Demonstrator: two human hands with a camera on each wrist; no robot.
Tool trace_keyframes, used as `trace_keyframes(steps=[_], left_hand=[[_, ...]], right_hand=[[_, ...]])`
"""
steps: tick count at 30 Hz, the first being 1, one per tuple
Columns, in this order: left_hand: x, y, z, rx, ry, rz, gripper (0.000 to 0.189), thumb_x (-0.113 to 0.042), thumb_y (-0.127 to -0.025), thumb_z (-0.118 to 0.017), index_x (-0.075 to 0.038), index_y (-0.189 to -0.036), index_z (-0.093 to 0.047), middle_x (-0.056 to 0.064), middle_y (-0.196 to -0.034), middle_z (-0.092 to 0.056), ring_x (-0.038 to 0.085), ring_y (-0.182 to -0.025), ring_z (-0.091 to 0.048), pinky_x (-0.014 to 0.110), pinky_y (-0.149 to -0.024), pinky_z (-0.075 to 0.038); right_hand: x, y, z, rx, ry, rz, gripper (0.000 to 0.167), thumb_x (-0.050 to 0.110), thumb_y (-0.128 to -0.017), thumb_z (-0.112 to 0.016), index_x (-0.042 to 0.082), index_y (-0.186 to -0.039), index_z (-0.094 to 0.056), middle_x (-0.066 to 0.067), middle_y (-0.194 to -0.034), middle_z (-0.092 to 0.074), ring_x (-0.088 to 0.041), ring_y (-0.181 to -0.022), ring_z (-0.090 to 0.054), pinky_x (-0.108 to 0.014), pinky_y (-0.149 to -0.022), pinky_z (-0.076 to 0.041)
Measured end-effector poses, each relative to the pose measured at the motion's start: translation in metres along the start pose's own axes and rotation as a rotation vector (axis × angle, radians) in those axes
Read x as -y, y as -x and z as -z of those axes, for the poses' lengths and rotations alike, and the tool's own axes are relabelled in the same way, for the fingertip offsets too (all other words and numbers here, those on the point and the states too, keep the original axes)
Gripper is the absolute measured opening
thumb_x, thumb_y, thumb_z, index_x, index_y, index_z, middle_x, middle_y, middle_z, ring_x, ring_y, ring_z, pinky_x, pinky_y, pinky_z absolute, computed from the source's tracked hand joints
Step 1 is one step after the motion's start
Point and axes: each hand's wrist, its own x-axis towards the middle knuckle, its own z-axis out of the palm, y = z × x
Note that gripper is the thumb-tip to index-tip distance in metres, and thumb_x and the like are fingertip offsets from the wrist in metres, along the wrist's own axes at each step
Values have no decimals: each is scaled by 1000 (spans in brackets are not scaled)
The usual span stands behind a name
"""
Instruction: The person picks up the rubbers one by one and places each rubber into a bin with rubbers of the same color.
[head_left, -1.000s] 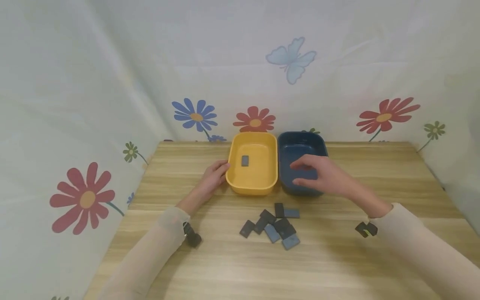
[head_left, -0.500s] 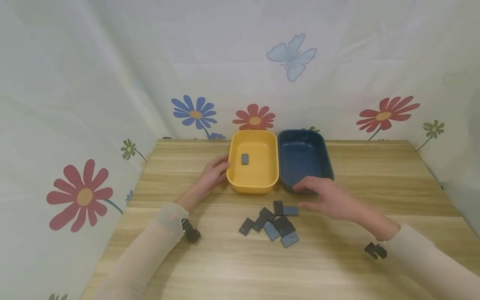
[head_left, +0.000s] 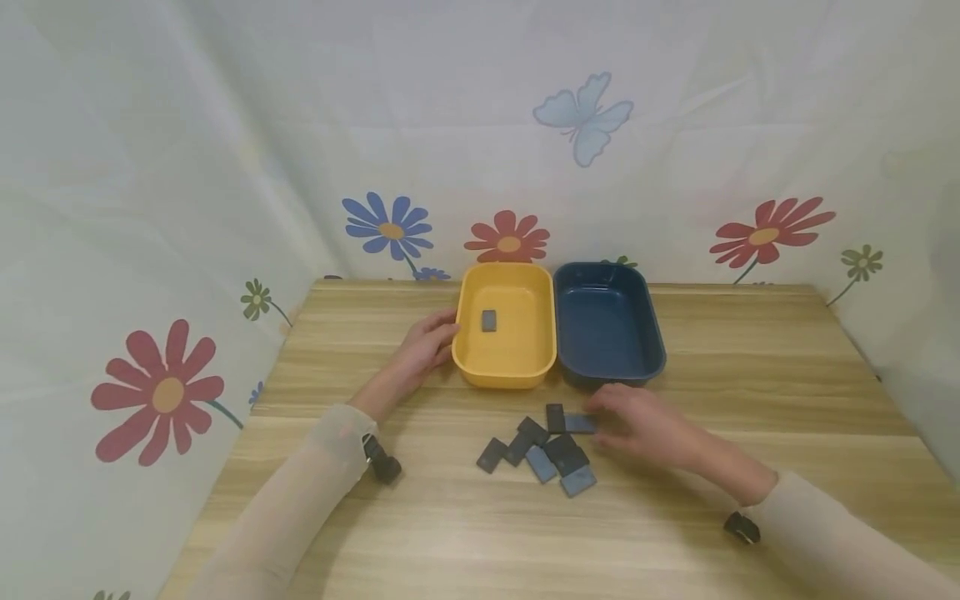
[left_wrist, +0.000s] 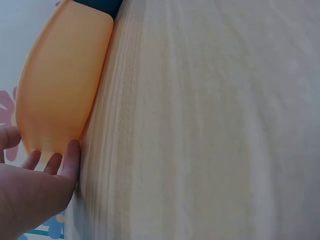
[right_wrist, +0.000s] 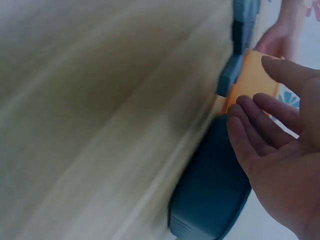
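Note:
My left hand [head_left: 424, 348] touches the left side of a yellow tray [head_left: 506, 383], its fingers [left_wrist: 73, 155] against the wall in the left wrist view. In the yellow tray lies one small grey rectangular tile [head_left: 489, 321]. My right hand [head_left: 647, 427] is low in front of the dark blue tray [head_left: 660, 358], at the right end of a blue-grey tile [head_left: 579, 423]. Its thumb and fingers are apart in the right wrist view, with nothing gripped. Beside that tile lies a black tile [head_left: 555, 418]. More black and blue-grey tiles [head_left: 541, 463] lie in a loose cluster, some overlapping.
The two trays stand side by side at the back of the wooden table [head_left: 420, 533]. Behind them hangs a pale cloth [head_left: 420, 100] printed with flowers and a butterfly. A black strap device [head_left: 384, 462] sits at my left wrist, another [head_left: 742, 527] at my right.
My right hand has come from above the dark blue tray down toward me, to the blue-grey tile at the cluster's right. The left hand has stayed at the yellow tray.

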Motion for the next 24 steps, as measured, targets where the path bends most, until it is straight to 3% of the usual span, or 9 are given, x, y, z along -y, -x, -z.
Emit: trace_keyframes(steps=[13,24], left_hand=[[12,-2,5,47,-34,-31,60,-28,-111,-58,-3,-162,-39,13,-166,-41,27,-149,-46,36,-116,-45],[12,3,6,63,-60,-42,63,-32,-112,-56,-1,-162,-35,14,-167,-37,27,-150,-44,36,-117,-44]], right_hand=[[-4,3,-23,-101,88,29,37,7,-81,-89,5,-115,-75,-2,-106,-66,-20,-100,-64,-42,-88,-59],[-2,0,-25,-104,137,47,29,4,-82,-88,6,-108,-75,0,-99,-59,-19,-93,-57,-40,-81,-57]])
